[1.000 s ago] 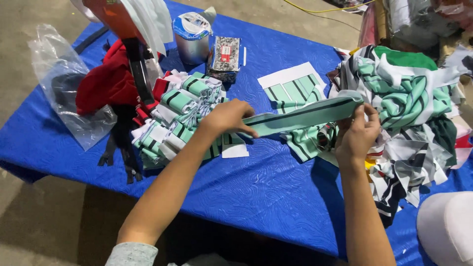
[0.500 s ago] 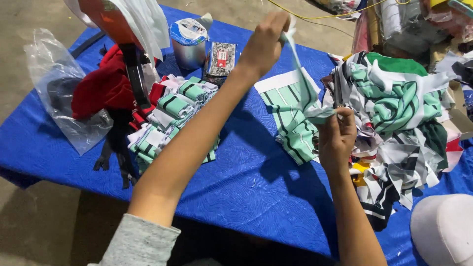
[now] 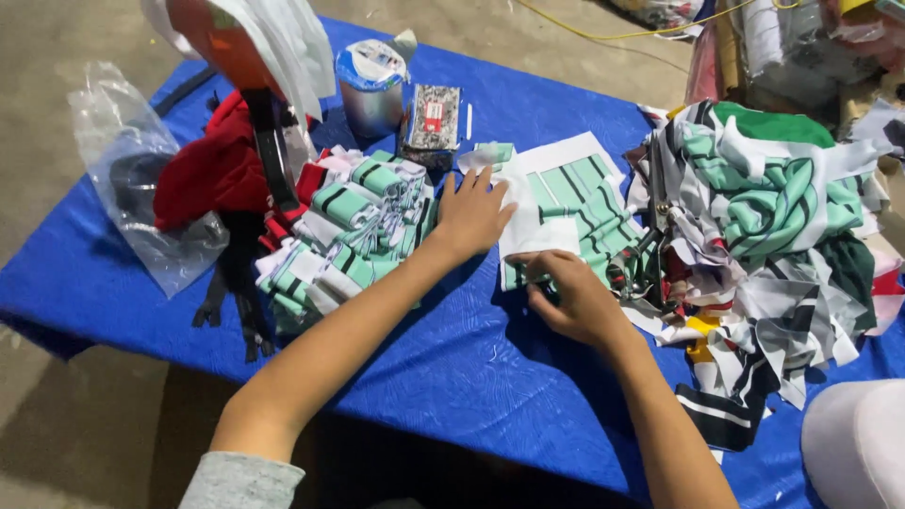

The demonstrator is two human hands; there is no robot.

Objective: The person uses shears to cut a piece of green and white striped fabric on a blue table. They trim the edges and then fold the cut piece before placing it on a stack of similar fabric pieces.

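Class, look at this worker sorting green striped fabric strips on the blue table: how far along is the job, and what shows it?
Done: a stack of green striped pieces lies left of the hands. In hand: the left hand presses flat on the strips laid on white sheets, while the right hand pinches their near edge. Left: a large tangled heap of fabric offcuts to the right looks unsorted, so much seems to remain.

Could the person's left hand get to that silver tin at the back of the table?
Probably yes: the left hand lies flat just short of the silver tin, with only low fabric pieces between.
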